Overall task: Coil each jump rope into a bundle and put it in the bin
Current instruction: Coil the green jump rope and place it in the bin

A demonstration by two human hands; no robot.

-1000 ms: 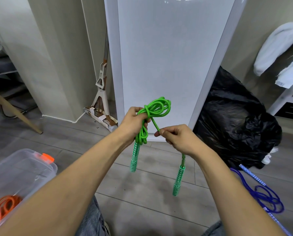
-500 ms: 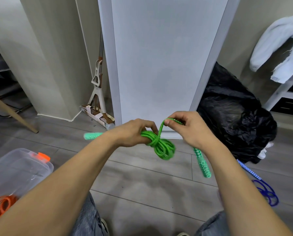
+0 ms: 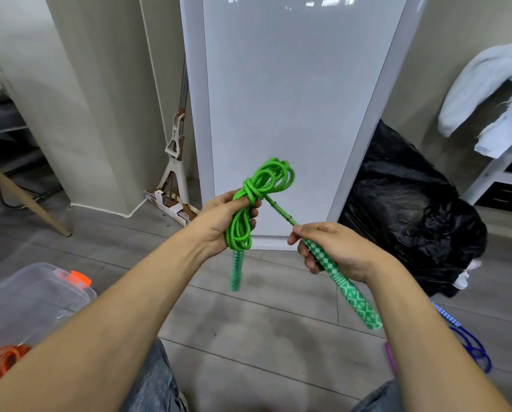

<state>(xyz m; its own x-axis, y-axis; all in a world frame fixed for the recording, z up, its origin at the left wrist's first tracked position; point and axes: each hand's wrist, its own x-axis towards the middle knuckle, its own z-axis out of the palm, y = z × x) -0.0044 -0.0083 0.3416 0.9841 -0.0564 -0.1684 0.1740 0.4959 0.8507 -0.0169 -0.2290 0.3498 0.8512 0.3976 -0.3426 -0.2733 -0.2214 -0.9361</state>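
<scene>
Your left grip (image 3: 219, 224) curled round the braided green rope (image 3: 263, 182), with the loops bunched above your fist. Your right grip (image 3: 338, 248) held the checkered handle (image 3: 350, 292), slanting down to the near right of the bundle. The clear plastic bin (image 3: 35, 295) lay near left, closest to your left arm.

Centre frame, the green patterned handle (image 3: 236, 272) under the left hand (image 3: 219, 224) is motion-blurred. Lower left, the clear plastic bin (image 3: 26, 298) and orange coiled rope (image 3: 3, 356) run off the edge. Lower right, the right forearm (image 3: 427, 337) hides part of the blue rope (image 3: 473, 349).
</scene>
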